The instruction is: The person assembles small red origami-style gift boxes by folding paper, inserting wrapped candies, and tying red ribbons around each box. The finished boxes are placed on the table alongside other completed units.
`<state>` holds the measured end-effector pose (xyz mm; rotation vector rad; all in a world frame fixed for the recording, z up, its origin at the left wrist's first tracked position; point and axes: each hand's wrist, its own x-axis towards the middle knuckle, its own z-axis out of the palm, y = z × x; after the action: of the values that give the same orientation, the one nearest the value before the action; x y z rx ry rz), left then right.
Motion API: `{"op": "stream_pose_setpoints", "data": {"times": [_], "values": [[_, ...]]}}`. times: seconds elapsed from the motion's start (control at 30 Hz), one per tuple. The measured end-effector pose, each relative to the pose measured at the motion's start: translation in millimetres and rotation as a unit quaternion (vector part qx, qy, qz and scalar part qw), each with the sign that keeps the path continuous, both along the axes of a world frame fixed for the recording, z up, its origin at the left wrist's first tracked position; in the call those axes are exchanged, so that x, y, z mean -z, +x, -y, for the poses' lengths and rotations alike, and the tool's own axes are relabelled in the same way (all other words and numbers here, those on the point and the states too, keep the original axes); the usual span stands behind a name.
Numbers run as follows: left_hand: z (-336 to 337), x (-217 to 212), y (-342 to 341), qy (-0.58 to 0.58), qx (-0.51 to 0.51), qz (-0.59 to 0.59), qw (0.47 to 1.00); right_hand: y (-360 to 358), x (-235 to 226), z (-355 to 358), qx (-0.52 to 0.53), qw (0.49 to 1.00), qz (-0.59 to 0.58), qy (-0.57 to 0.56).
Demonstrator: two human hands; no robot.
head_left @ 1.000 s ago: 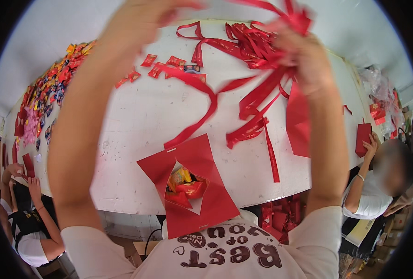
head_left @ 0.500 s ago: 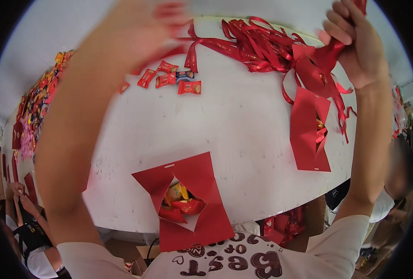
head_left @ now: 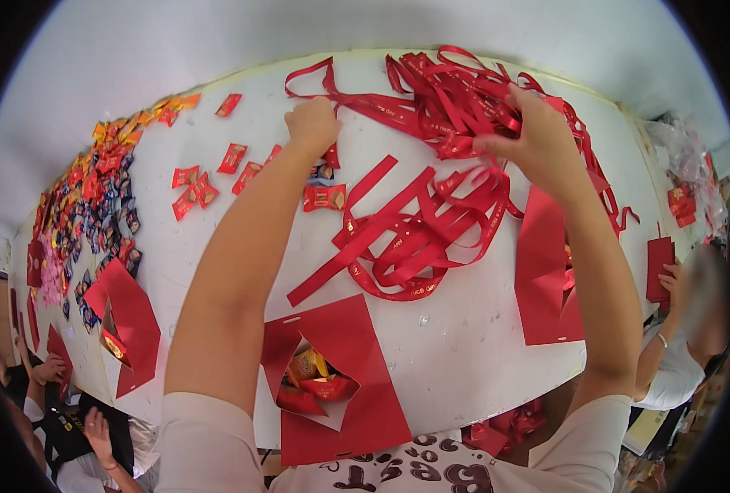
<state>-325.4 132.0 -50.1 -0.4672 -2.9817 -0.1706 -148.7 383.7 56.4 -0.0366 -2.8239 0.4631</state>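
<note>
My left hand (head_left: 312, 125) is closed at the far side of the table, on a red ribbon (head_left: 329, 78) whose loop and tail show around it. My right hand (head_left: 543, 148) is over the edge of a tangled pile of printed red ribbons (head_left: 463, 90), thumb and fingers apart. Between my arms lies a loose heap of red ribbon (head_left: 414, 238). Nearest me is a red card box (head_left: 373, 411) with a diamond-shaped opening; wrapped sweets (head_left: 320, 382) show inside it. Another red box (head_left: 539, 271) lies partly behind my right forearm.
Red-wrapped sweets (head_left: 234, 158) are scattered left of my left forearm. A large heap of mixed sweets (head_left: 94, 205) covers the table's left side, with a red box (head_left: 137, 337) nearby. Co-workers' hands (head_left: 101, 435) show at left; another person's hand (head_left: 671, 283) holds a red folder-like piece at right.
Both hands have come down from their raised places. The ribbon bunch my right hand held up has left it, and a loose ribbon heap now lies mid-table.
</note>
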Motion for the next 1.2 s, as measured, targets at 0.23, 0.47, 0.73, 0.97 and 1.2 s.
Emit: {"op": "stream_pose_setpoints", "data": {"times": [0.23, 0.47, 0.73, 0.97, 1.2], "values": [[0.3, -138.0, 80.4, 0.252, 0.215, 0.012, 0.943, -30.4, -7.6, 60.8, -0.033, 0.617, 0.265, -0.74], [130.0, -177.8, 230.6, 0.002, 0.247, -0.042, 0.968, -44.3, -63.6, 42.1, 0.094, 0.443, -0.078, -0.888], [124.0, -164.1, 182.0, 0.606, 0.163, 0.406, 0.665, 14.7, -32.9, 173.0, -0.15, 0.882, -0.111, -0.433], [66.8, -134.6, 198.3, 0.705, 0.082, 0.27, 0.65, 49.9, -14.1, 189.0, -0.213, 0.919, -0.038, -0.329], [47.0, -139.2, 212.2, 0.73, 0.017, 0.208, 0.651, 69.2, -24.0, 169.3, -0.197, 0.721, -0.004, -0.664]]}}
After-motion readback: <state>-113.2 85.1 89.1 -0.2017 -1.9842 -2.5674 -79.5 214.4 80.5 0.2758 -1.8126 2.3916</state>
